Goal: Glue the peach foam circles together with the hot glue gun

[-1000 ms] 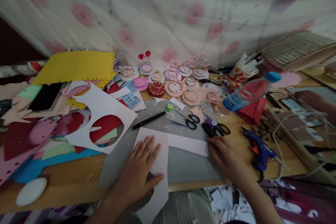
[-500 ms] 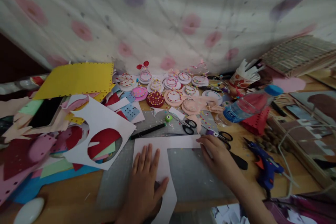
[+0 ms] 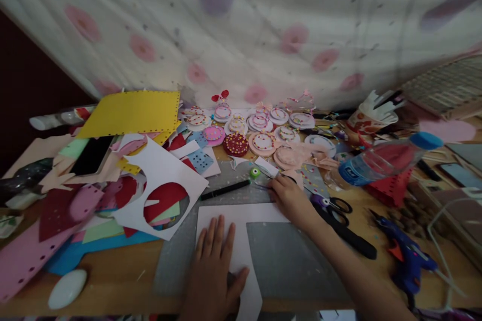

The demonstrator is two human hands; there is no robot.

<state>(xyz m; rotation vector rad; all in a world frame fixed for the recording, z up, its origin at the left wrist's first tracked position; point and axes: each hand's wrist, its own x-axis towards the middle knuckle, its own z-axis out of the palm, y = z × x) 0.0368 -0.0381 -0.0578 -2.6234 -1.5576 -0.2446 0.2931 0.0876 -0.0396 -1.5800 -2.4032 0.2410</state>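
An L-shaped sheet of white paper (image 3: 222, 212) lies on the grey cutting mat (image 3: 293, 256). My left hand (image 3: 214, 261) rests flat on its left arm, fingers stretched out, with something dark partly hidden beneath the palm. Just past the paper's far strip, my right hand (image 3: 291, 200) has its fingertips closed on a slim dark tool (image 3: 260, 186), whose kind I cannot make out. Black-handled scissors (image 3: 290, 178) are mostly hidden behind that hand. Close by are a green round piece with an eye (image 3: 255, 172) and a black pen (image 3: 226, 189).
Paper scraps and a white sheet with a round hole (image 3: 131, 205) cover the left side. Several beaded discs (image 3: 235, 145) stand at the back. To the right are a water bottle (image 3: 384, 163), purple scissors (image 3: 333, 205), a blue glue gun (image 3: 404, 251) and a cup of sticks (image 3: 371, 115).
My right hand has left the end of the paper strip and moved forward and left to the slim tool by the scissors. My left hand stays on the paper. The view has shifted slightly.
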